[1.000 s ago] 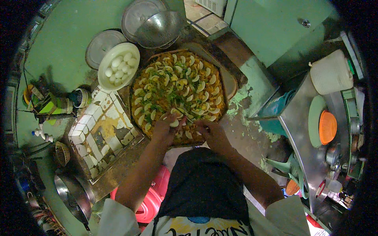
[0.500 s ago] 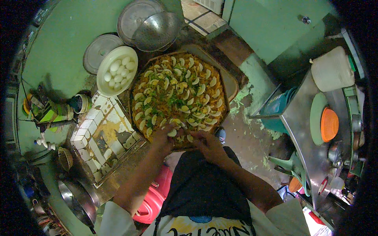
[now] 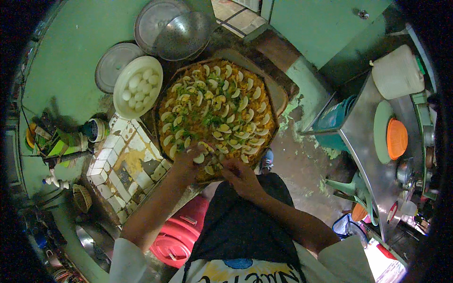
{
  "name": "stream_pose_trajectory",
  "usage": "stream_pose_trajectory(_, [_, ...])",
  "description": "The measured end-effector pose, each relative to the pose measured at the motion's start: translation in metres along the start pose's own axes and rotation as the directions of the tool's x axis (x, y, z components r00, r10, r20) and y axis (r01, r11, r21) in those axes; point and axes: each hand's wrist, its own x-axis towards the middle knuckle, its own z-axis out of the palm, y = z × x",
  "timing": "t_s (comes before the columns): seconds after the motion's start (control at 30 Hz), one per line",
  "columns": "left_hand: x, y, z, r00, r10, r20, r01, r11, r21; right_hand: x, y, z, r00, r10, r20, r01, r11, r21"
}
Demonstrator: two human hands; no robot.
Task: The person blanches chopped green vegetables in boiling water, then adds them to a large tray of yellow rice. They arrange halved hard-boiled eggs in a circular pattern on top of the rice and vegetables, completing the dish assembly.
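Note:
A large eight-sided tray [image 3: 275, 134] holds orange-brown food [image 3: 193, 123], thickly dotted with white egg slices [image 3: 243, 103] and chopped green herbs. Over its near edge, my left hand [image 3: 185, 163] is closed, with a pale egg slice [image 3: 198, 158] at its fingers. My right hand [image 3: 239, 175] is just to the right, its fingertips pinched together low over the food. Whatever those fingertips hold is too small and shaded to make out. Beyond the tray's left side, an oval pale bowl [image 3: 118, 107] contains several whole peeled eggs [image 3: 139, 87].
Metal lids [image 3: 113, 66] and a perforated metal bowl [image 3: 184, 37] stand behind the eggs. A broken-tiled counter [image 3: 111, 177] lies left of the tray. Red plastic containers [image 3: 172, 243] are below my left forearm. At right, a steel table [image 3: 363, 137] carries an orange basket [image 3: 397, 138].
Both hands have shifted slightly left along the tray's near edge, the egg slice moving with my left hand. The whole view has turned a little.

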Motion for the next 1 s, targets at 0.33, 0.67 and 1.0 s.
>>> stream_pose_trajectory(0.33, [-0.004, 0.031, 0.014, 0.994, 0.081, -0.077, -0.055, 0.956, 0.290, 0.010, -0.034, 0.022, 0.896, 0.413, 0.162, -0.439, 0.777, 0.450])
stream_pose_trajectory(0.67, [0.011, 0.058, -0.020, 0.946, 0.228, 0.231, -0.324, 0.693, 0.643, 0.029, -0.005, 0.076, 0.912, 0.401, 0.085, -0.344, 0.637, 0.690])
stream_pose_trajectory(1.0, [0.002, 0.026, 0.018, 0.958, 0.229, 0.175, -0.267, 0.934, 0.237, 0.028, -0.051, -0.012, 0.962, 0.216, 0.168, -0.212, 0.976, -0.037])
